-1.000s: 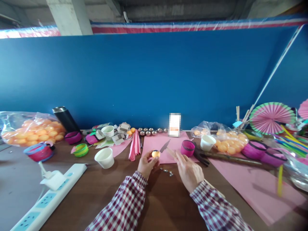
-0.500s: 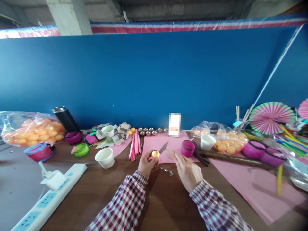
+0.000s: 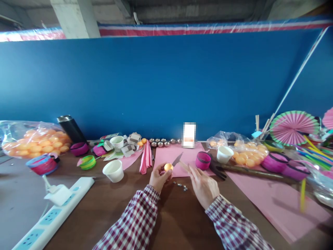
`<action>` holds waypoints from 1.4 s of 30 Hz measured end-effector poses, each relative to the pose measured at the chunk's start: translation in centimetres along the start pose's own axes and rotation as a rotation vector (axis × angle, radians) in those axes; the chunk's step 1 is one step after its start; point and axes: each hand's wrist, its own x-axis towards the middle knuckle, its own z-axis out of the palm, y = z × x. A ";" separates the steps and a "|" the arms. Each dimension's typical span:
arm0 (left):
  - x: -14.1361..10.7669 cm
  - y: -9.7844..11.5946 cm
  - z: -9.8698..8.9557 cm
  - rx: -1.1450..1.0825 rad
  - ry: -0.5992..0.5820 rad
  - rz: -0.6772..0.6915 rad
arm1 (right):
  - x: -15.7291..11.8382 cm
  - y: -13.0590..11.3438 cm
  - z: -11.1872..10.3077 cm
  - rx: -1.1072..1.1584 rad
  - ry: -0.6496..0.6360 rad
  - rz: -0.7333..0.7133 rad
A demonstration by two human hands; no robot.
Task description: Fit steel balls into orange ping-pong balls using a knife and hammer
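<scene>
Pinching an orange ball [image 3: 168, 167] between thumb and fingers, the left hand [image 3: 157, 177] holds it above the table [image 3: 177, 222], near the near edge of a pink sheet [image 3: 169, 152]; the right hand [image 3: 204, 185], apart from the left, is closed around the pale handle of a knife [image 3: 177, 159], its dark blade just right of the ball, though whether they touch I cannot tell; a pale stick shows by the right wrist, perhaps part of that handle; the ball looks light, smooth and thin-shelled, stiff under a gentle pinch but likely to dent if squeezed hard and apt to roll or slip; a hold low on its sides, with fingertips clear of the blade, seems best; the knife looks stiff and light, safest gripped by the handle; small shiny beads [image 3: 184, 188] lie between the hands; a purple ring [image 3: 203, 160] stands on the far side of the right hand.
</scene>
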 end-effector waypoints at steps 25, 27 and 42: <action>-0.2 0.3 0.0 0.249 0.020 0.183 | -0.1 -0.2 -0.8 0.011 0.039 -0.007; -0.3 0.3 0.1 0.264 0.021 0.215 | -0.1 -0.2 -0.8 0.003 0.012 -0.022; -0.5 0.2 -0.2 0.412 0.043 0.327 | -0.2 -0.5 -0.8 -0.015 0.044 -0.039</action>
